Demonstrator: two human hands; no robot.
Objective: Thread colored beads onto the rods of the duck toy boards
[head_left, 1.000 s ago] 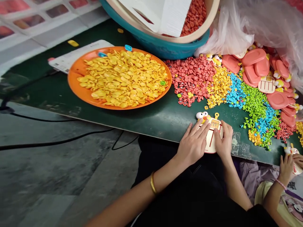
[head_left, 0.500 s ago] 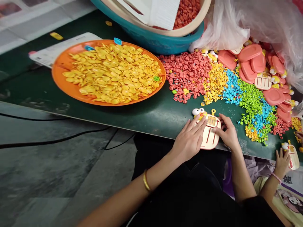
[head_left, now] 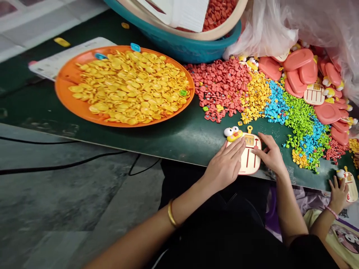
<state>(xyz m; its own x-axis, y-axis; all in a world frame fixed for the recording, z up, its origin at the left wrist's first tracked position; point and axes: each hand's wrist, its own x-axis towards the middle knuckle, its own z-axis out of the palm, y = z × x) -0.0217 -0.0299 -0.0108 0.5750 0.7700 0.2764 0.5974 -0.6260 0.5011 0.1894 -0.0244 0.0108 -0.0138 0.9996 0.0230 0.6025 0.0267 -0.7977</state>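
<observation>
**Assembly status: partly fitted**

The cream board (head_left: 243, 167) is located right of centre in the frame, at the near edge of the green table (head_left: 174, 144). Whether its lower end is supported by the table cannot be told.

Done, as far as is shown: a yellow duck head (head_left: 234, 135) with bulging white eyes is attached at the upper left corner of the board. A yellow loop (head_left: 249, 129) is seated at its top. A red piece (head_left: 256, 141) is seen at the upper end of the right-hand slot.

Left to do, in judgement: no piece is visible in the slot to its left, so fitting appears incomplete. The remaining area is covered by the left hand (head_left: 225, 161) and cannot be checked.

Grip: the fingers of the left hand are laid straight and flat across the board; whether its edge is also gripped from below is hidden. The right hand (head_left: 270, 155) is held unclenched, thumb over the board's face and forefinger spread away; no loose part is seen in it.

Unfitted stock is heaped at the right of the frame: red pieces (head_left: 221, 87), yellow pieces (head_left: 256, 97), blue pieces (head_left: 276, 104) and green pieces (head_left: 298, 117).
</observation>
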